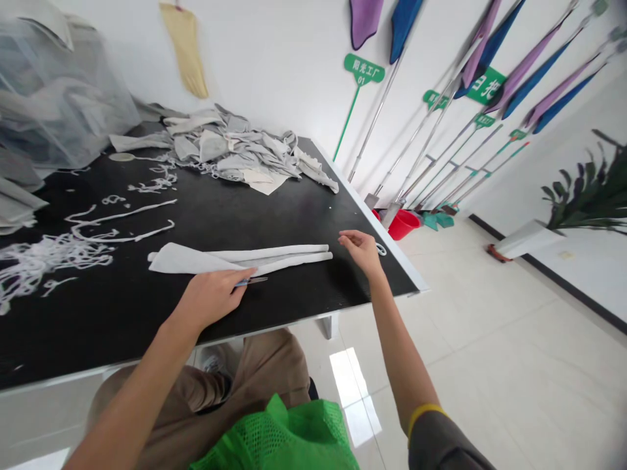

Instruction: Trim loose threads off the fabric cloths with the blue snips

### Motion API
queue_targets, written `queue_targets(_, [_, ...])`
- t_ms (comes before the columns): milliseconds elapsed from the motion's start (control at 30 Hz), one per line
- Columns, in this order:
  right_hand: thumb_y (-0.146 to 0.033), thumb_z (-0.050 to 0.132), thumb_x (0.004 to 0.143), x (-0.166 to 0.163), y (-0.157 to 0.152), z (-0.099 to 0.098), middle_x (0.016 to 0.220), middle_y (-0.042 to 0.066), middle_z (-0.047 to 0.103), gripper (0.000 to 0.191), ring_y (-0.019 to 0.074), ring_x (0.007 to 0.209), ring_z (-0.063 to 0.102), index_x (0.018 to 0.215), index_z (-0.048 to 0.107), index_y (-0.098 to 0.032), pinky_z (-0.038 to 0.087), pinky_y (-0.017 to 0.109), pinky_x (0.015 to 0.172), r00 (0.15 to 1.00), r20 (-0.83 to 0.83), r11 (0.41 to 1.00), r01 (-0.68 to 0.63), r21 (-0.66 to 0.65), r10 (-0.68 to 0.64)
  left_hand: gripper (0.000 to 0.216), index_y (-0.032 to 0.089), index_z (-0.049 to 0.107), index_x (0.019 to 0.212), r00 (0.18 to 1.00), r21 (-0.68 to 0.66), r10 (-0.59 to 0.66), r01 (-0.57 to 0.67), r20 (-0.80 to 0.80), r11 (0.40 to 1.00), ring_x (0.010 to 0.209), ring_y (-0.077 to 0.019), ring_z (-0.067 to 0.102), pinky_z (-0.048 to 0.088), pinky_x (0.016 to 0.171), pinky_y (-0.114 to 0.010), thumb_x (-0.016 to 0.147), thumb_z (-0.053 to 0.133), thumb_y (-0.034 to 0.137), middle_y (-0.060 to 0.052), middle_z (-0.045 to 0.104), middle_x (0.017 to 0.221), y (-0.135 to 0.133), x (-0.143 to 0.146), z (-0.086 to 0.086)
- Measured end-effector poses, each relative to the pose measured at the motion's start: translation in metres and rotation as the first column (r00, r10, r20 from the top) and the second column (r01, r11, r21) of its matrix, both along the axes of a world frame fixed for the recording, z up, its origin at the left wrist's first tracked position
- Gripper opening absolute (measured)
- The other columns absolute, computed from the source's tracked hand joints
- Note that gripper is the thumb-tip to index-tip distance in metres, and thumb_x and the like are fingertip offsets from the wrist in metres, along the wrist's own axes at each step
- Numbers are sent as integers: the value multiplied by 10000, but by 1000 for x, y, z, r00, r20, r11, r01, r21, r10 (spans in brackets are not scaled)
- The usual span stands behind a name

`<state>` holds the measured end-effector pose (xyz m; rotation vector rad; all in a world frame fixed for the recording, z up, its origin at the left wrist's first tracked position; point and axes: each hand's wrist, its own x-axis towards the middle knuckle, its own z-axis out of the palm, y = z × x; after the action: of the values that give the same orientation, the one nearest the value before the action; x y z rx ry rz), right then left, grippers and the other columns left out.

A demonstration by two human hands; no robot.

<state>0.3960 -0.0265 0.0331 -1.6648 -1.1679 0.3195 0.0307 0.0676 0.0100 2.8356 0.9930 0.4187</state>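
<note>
A light grey tube-like cloth piece lies lengthwise near the table's front edge, its two long narrow strips pointing right. My left hand rests against the cloth's near edge, closed around small scissors with a blue handle; their metal tips point right and the rest is hidden under the fingers. Just past the strips' right ends is my right hand, fingers loosely bent and slightly apart, with nothing visible in them. Beside it lies a small white ring-shaped object, partly hidden.
Crumpled grey cloth pieces are heaped at the table's back. Cut white strips lie at left, near a clear plastic bin. Right of the black table stand mops, a red bucket and a potted plant.
</note>
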Motion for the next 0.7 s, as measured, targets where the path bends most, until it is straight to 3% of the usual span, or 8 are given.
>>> queue_targets(167, [-308,725,762,-12,-3,-4,992,70,735,278,187,853,673,1019,736,-201,519,302,722,952,233,971,-159,-178,198,383,248,698,1190,997,-22,-27,28,71,999,1028,-250,687,514,903,-354,907,443,293,-22,713,1178,0,-2,-2])
queue_targets(367, [-359,762,723,-9,24,-14,857,41,724,225,156,718,618,885,773,-202,489,286,695,914,316,957,-193,-217,256,367,252,708,1158,989,-44,-105,110,99,993,1047,-219,681,493,929,-317,884,464,259,-12,715,1176,-1,-5,0])
queue_targets(433, [-398,763,717,-5,30,-17,779,34,721,232,152,666,607,832,778,-197,483,276,654,921,299,957,-189,-220,251,392,271,673,1228,992,-5,-51,52,113,999,1010,-227,692,507,866,-312,895,466,270,-15,719,1164,-2,-5,2])
queue_targets(600, [-421,659,806,1,30,-24,742,48,743,279,171,658,651,838,770,-167,499,267,609,949,233,966,-167,-197,212,509,259,484,1437,942,110,308,-322,132,940,736,-288,709,480,626,-335,955,417,407,-75,752,837,-3,-5,9])
queue_targets(700, [-390,646,810,1,26,-26,745,54,746,256,177,662,663,833,764,-164,511,275,622,959,225,976,-138,-169,175,437,295,592,1332,948,100,317,-314,-9,944,740,-322,708,467,599,-344,954,412,422,-83,747,810,-1,-2,10])
